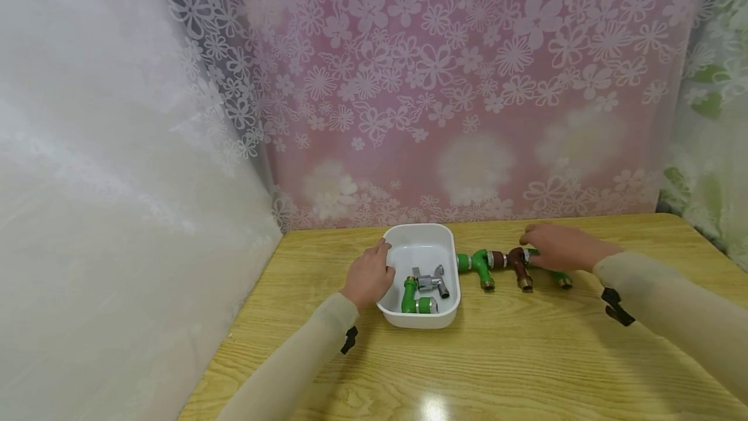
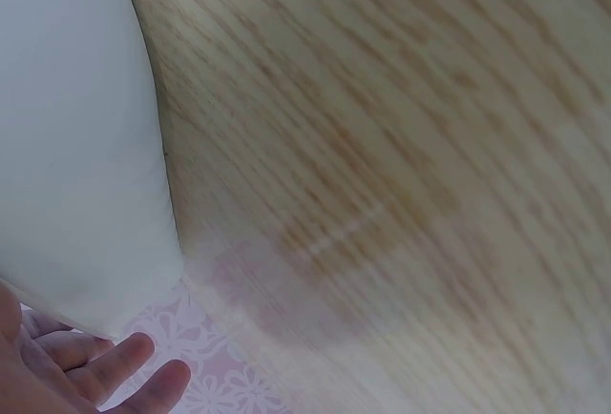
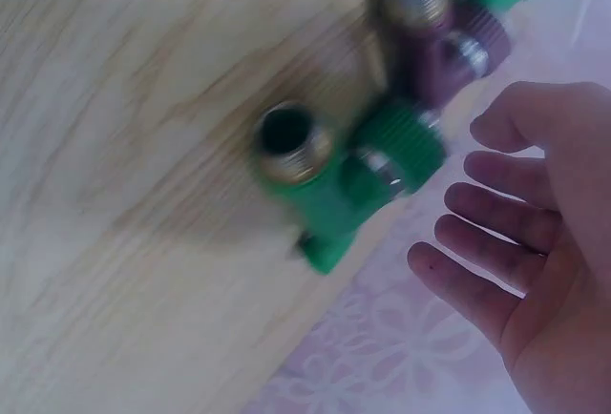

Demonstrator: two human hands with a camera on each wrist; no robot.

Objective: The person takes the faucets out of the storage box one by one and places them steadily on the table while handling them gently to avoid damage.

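Observation:
My left hand [image 1: 369, 273] rests at the left rim of a white plastic basin [image 1: 417, 321]; its fingers stretch loosely along the outer wall in the left wrist view. Inside the basin lie a green tap [image 1: 410, 301] and a chrome tap [image 1: 429, 282]. To the basin's right, a green tap [image 1: 482, 267], a brown tap [image 1: 518, 266] and another green tap [image 3: 320, 185] form a row. My right hand [image 1: 563, 247] is over the far right tap, partly covering it. In the right wrist view its fingers are spread beside that tap, with nothing between them.
A wood-grain table [image 1: 497, 356] bears everything. Behind it hangs a pink flowered curtain [image 1: 467, 115], with a pale sheet [image 1: 117, 167] along the left and a green-patterned one [image 1: 710, 122] at the right.

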